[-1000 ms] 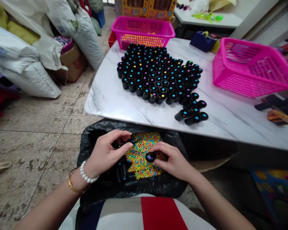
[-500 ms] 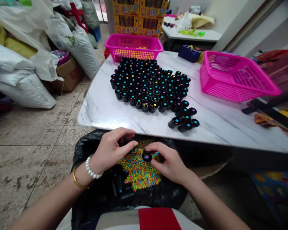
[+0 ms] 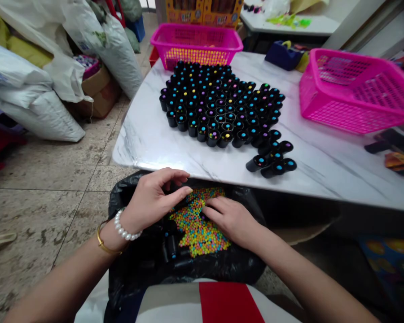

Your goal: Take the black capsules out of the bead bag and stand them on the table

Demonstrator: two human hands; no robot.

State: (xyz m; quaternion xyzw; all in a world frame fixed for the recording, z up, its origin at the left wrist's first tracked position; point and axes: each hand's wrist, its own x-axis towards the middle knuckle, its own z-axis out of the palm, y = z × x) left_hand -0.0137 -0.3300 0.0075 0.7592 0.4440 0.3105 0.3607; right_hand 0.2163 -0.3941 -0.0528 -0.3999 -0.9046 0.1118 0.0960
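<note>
A black plastic bag (image 3: 128, 269) on my lap holds a heap of small coloured beads (image 3: 197, 226) and loose black tubes (image 3: 170, 246). My left hand (image 3: 151, 199), with a pearl bracelet and a gold bangle, curls over the bag's far left side, its fingers closed round a dark tube that is mostly hidden. My right hand (image 3: 229, 217) is turned palm down, its fingertips pressing a small black tube into the beads; only a dark sliver of it shows. On the marble table (image 3: 148, 139) stand several upright black tubes (image 3: 218, 105), each with a coloured bead on top.
A few tubes (image 3: 271, 161) lie on their sides near the table's front edge. Two pink mesh baskets (image 3: 197, 45) (image 3: 353, 92) sit at the back and the right. White sacks (image 3: 37, 103) and a cardboard box lie on the tiled floor at left.
My right hand has turned over and dropped into the beads, so the tube it held end-up is now hidden beneath the fingers. My left hand has barely moved.
</note>
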